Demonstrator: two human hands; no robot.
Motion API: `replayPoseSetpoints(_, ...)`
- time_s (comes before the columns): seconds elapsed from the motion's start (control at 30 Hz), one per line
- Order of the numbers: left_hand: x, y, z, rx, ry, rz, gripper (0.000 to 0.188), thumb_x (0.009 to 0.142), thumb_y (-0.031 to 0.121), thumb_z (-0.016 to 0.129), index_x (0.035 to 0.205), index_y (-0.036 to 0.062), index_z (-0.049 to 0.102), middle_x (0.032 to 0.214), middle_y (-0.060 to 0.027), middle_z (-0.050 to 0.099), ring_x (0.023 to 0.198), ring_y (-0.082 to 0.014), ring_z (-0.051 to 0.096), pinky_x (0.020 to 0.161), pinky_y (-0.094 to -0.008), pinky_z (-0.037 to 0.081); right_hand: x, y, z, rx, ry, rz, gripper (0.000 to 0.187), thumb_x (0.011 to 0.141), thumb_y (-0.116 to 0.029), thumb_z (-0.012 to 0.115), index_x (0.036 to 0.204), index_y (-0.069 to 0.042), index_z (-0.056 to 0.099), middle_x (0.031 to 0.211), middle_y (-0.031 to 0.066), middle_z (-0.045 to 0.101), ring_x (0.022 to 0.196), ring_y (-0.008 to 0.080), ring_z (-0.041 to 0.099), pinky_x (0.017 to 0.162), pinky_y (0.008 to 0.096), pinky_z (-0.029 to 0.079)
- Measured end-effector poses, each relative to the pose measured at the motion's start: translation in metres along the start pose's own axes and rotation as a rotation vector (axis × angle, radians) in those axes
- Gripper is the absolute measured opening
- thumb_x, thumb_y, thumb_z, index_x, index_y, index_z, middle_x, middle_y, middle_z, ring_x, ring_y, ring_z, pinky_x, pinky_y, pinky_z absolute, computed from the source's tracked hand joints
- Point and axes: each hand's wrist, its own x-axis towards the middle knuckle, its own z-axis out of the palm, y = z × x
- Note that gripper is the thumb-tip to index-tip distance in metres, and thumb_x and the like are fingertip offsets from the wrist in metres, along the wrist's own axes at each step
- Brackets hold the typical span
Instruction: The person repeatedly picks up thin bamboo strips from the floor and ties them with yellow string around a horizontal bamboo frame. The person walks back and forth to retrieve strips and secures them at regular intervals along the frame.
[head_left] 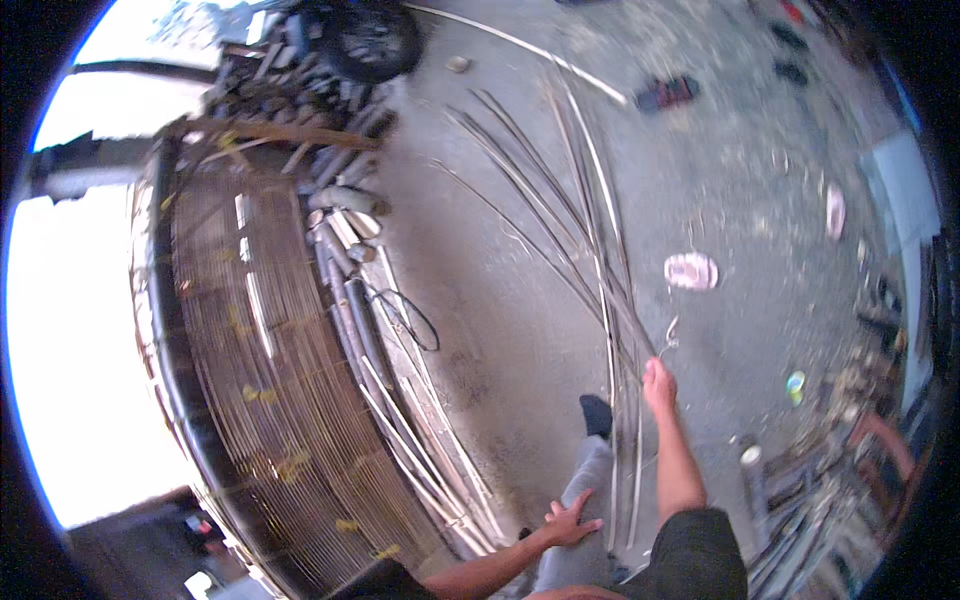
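Note:
My right hand (657,384) is closed round the near end of several long thin brown poles (632,322). They fan out across the floor, away from me and to the left. More long poles (614,430), some pale, lie lengthwise beneath and beside them, crossing the held ones. My left hand (572,520) rests with spread fingers on my grey-clad leg (591,465) and holds nothing. A dark sock or shoe (596,414) covers the foot, close to the poles on the floor.
On the left stands a slatted rack (300,430) with yellow ties. Beside it lie pale poles (430,490) and a black loop (408,320). A wheel (372,42) and stacked wood (270,90) are at the far left. Pink footwear (691,270) and scrap (800,530) lie to the right.

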Motion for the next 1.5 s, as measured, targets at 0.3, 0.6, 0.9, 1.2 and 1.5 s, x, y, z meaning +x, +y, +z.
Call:
replayPoseSetpoints(0.3, -0.026, -0.107, 0.027, -0.133, 0.397, 0.306, 0.073, 0.091, 0.057, 0.047, 0.141, 0.0047, 0.038, 0.125, -0.0297, 0.055, 0.117, -0.0456, 0.052, 0.102, -0.0498, 0.041, -0.131, -0.283, -0.185, 0.166, 0.168, -0.254, 0.026, 0.099, -0.025, 0.049, 0.101, -0.002, 0.059, 0.075, 0.0153, 0.062, 0.071, 0.0258, 0.063, 0.063, 0.0378, 0.047)
replayPoseSetpoints(0.6, -0.313, -0.11, -0.164, -0.411, 1.428, 0.702, 0.052, 0.094, 0.022, 0.057, 0.136, -0.0032, 0.041, 0.133, -0.0258, 0.048, 0.125, -0.04, 0.045, 0.108, -0.0434, 0.036, -0.215, -0.644, -0.167, 0.763, 0.084, -0.892, 0.021, 0.104, -0.018, 0.037, 0.117, -0.007, 0.049, 0.077, -0.002, 0.04, 0.064, 0.0065, 0.039, 0.056, 0.0222, 0.037)
replayPoseSetpoints(0.9, -0.509, -0.229, -0.085, -1.026, 1.813, 0.306, 0.029, 0.099, 0.018, 0.049, 0.118, -0.0021, 0.057, 0.111, -0.0209, 0.062, 0.102, -0.0294, 0.061, 0.09, -0.0377, 0.046, -0.521, -0.783, -0.059, 1.222, -1.18, -0.201, 0.017, 0.105, -0.034, 0.037, 0.108, -0.019, 0.044, 0.066, -0.0056, 0.035, 0.051, 0.0041, 0.033, 0.044, 0.0193, 0.032)
replayPoseSetpoints(1.2, -0.587, -0.398, 0.017, -0.973, 1.86, -0.597, 0.033, 0.095, 0.034, 0.056, 0.079, 0.0052, 0.063, 0.077, -0.0132, 0.063, 0.076, -0.0331, 0.06, 0.07, -0.0447, 0.039, -0.623, -0.739, 0.063, 0.291, -1.735, -0.413, 0.031, 0.101, -0.026, 0.046, 0.126, -0.007, 0.043, 0.106, 0.0079, 0.061, 0.094, 0.0165, 0.063, 0.079, 0.0321, 0.053)
replayPoseSetpoints(1.5, -0.544, -0.521, 0.003, -1.02, 1.788, -0.532, 0.038, 0.093, 0.032, 0.061, 0.086, -0.0046, 0.066, 0.076, -0.0222, 0.064, 0.066, -0.0328, 0.057, 0.065, -0.0419, 0.044, -0.451, -0.757, 0.088, 0.183, -1.559, -0.665, 0.028, 0.098, -0.026, 0.054, 0.109, -0.001, 0.062, 0.092, 0.0036, 0.064, 0.076, 0.0117, 0.063, 0.068, 0.0284, 0.053)
